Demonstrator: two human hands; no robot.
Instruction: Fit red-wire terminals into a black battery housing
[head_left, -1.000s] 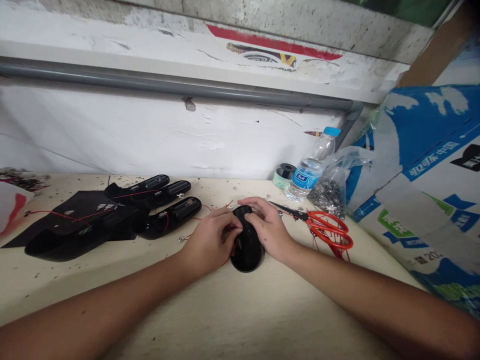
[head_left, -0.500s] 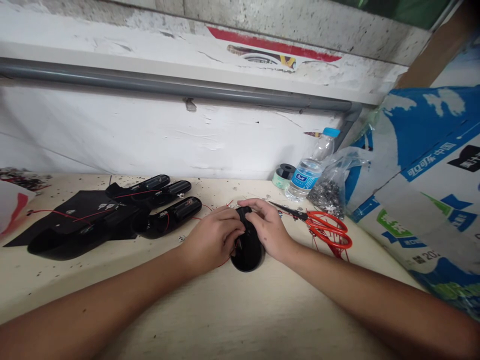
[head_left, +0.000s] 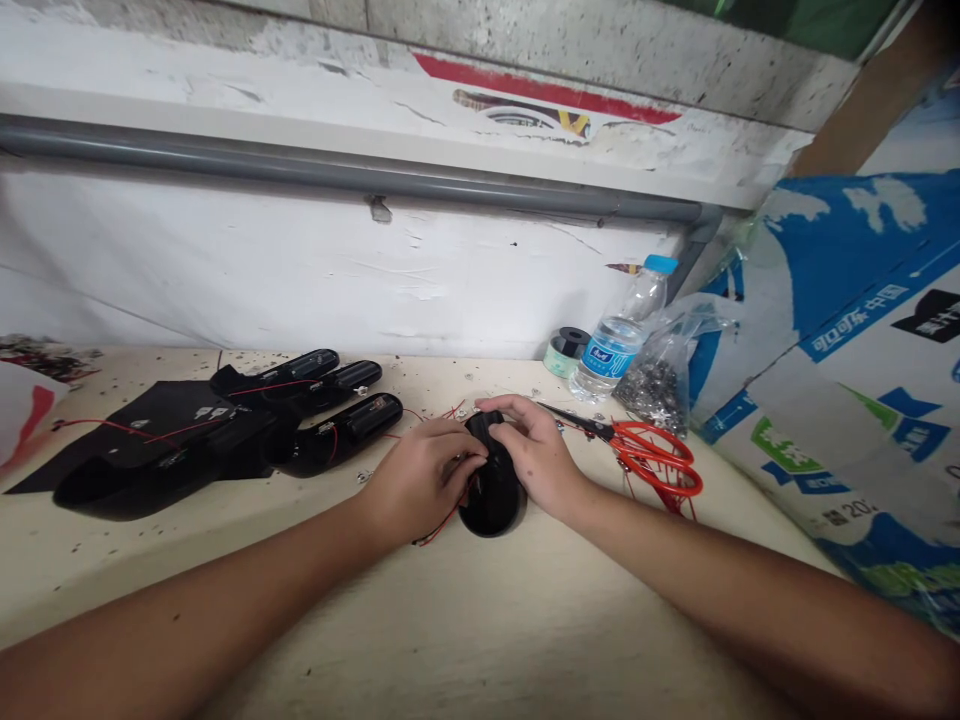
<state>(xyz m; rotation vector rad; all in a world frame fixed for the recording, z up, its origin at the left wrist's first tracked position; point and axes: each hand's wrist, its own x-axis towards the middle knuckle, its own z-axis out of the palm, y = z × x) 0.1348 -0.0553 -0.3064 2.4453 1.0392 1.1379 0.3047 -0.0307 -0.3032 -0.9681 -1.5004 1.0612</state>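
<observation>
In the middle of the table, a glossy black, rounded plastic shell (head_left: 493, 500) stands tilted, its narrow end away from me. My right hand (head_left: 536, 450) grips its right side, with thumb and fingers around the narrow end. The fingers of my left hand (head_left: 431, 475) are pinched together against the shell's left edge; what lies between the fingertips is hidden. Red wire (head_left: 441, 526) comes out under that hand, beside the shell. More black shells (head_left: 349, 430) of a long, curved shape lie to the left, some with red wires on them.
Orange-handled scissors (head_left: 654, 455) lie right of my hands, over red wires. Behind them stand a water bottle (head_left: 611, 350), a roll of tape (head_left: 566, 352) and a clear bag of small metal parts (head_left: 656, 385). A large printed package (head_left: 847, 400) borders the right side. Small metal bits dot the table.
My left fingertips have shifted slightly on the shell, and more of the red wire shows beneath that hand. The right hand keeps its hold, and the shell has barely moved.
</observation>
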